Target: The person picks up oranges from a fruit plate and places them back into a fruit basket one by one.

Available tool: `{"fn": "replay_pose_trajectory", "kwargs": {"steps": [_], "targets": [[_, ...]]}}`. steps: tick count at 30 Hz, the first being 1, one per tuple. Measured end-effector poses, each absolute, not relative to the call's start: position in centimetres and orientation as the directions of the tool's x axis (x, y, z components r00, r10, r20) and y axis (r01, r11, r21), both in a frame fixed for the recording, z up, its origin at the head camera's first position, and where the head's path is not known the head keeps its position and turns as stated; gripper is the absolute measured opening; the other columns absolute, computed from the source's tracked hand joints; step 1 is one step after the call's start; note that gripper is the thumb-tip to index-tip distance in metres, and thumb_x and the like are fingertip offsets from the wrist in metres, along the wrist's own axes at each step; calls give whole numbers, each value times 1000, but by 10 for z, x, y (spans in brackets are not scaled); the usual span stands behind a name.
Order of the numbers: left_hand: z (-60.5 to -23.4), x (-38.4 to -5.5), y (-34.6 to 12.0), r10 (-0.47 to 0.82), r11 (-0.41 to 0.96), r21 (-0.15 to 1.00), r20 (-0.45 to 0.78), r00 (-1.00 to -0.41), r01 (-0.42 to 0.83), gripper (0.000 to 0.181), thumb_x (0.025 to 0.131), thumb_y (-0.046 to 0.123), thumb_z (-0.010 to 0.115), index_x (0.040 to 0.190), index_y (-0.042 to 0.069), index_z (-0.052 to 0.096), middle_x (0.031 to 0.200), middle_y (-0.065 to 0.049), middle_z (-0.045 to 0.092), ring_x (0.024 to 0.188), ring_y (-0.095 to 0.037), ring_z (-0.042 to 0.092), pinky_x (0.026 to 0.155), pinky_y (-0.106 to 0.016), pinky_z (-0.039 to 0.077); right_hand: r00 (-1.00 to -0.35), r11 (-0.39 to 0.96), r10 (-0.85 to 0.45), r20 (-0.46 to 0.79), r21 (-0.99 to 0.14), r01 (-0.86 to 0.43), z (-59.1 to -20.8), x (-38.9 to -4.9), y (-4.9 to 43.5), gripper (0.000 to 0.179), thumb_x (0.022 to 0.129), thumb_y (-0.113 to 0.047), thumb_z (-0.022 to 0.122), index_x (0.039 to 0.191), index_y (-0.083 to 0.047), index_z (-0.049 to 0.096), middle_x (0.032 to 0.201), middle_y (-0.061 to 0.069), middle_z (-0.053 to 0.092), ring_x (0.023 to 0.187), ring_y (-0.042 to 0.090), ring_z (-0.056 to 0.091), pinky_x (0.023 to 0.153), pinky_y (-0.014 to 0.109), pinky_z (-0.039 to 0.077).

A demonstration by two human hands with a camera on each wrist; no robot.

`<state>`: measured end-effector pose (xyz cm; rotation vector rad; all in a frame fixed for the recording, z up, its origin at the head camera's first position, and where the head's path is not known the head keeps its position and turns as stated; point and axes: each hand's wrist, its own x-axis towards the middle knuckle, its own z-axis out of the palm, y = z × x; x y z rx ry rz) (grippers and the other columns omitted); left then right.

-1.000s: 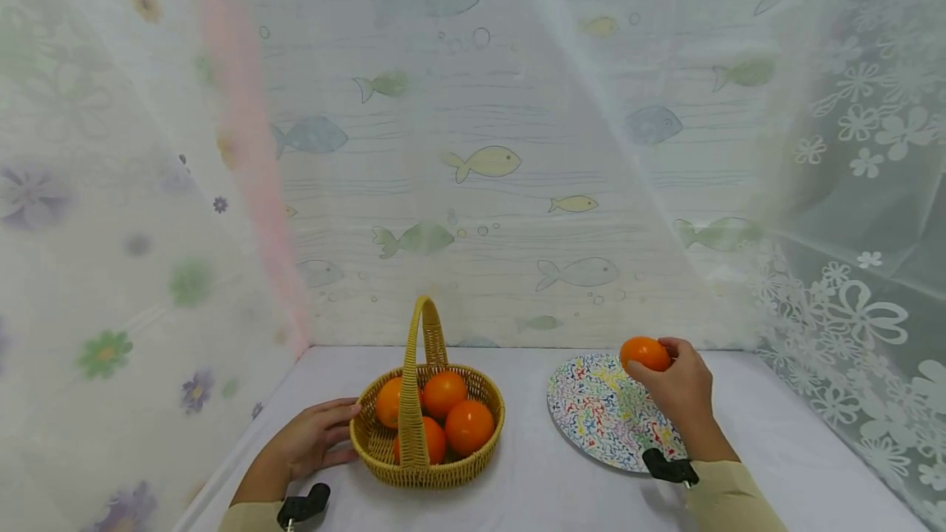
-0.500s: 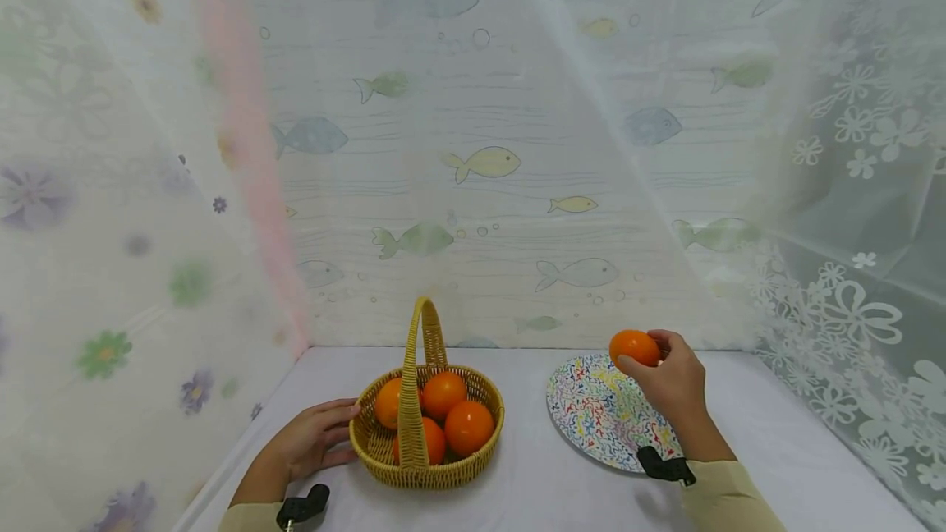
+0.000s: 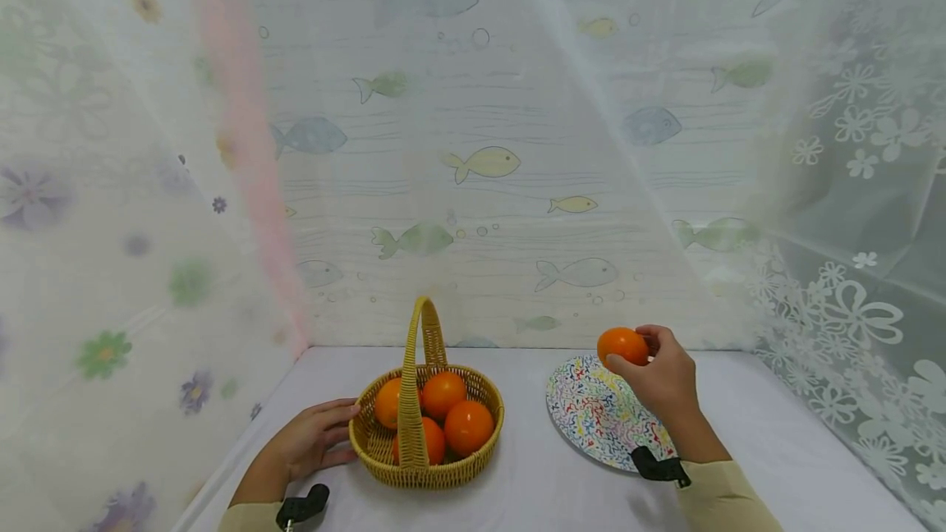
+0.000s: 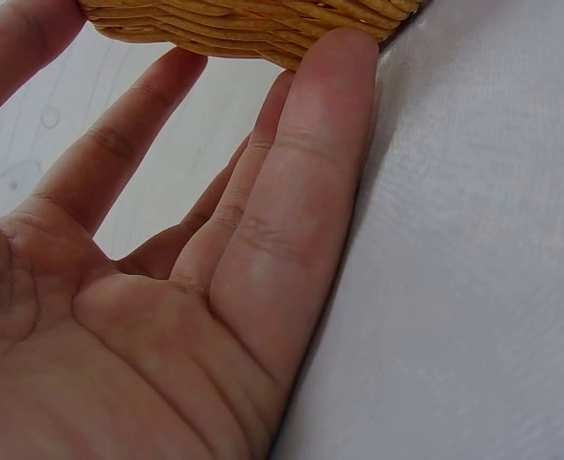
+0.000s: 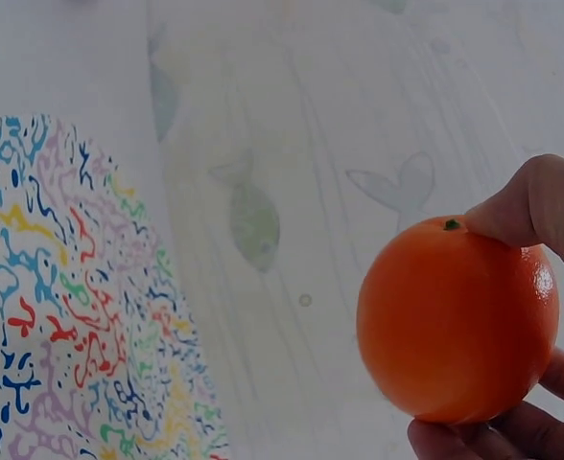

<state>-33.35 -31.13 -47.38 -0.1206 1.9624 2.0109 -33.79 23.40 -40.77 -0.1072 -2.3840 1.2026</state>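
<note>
My right hand (image 3: 665, 376) grips an orange (image 3: 622, 347) between thumb and fingers, held up over the far right part of a round, colourfully patterned plate (image 3: 591, 417). In the right wrist view the orange (image 5: 455, 326) shows a small green stem spot close to the thumb. My left hand (image 3: 306, 437) touches the left side of a yellow wicker basket (image 3: 443, 479) with its fingertips. In the left wrist view those fingers are fairly straight against the woven wall (image 4: 244, 24). Several oranges (image 3: 469, 427) lie inside the basket, partly hidden by its upright handle (image 3: 411, 384).
A white cloth (image 3: 525, 491) covers the table. Behind it hangs a pale curtain (image 3: 473, 212) printed with fish, and flowered sheets (image 3: 103, 286) close off both sides. Each wrist carries a black camera mount (image 3: 654, 465). A strip of cloth separates basket and plate.
My right hand has moved left and slightly up with the orange, towards the middle of the plate's far side. The left hand and the basket stay where they were.
</note>
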Motion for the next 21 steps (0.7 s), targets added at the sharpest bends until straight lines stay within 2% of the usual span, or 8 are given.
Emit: {"fn": "replay_pose_trajectory", "kwargs": {"steps": [17,21], "targets": [[-475,-333,-312,143,0,953,-299,-944,-302,78,97,42,72,156,1,40,128,-4,71,111,-20,71,94,-52,60,-878,597,152,454,-750,-284,-403,-333,203,65,85,-29,84,136,-7,51,127,15,63,110,32,63,90,49,62],[-475,-334,-311,151,-6,954,-295,-943,-300,77,97,41,71,156,2,41,128,-4,71,111,-20,71,95,-52,60,-881,598,116,459,-741,-307,-404,-336,193,71,83,-29,86,141,-8,50,130,14,63,112,32,64,92,49,61]]}}
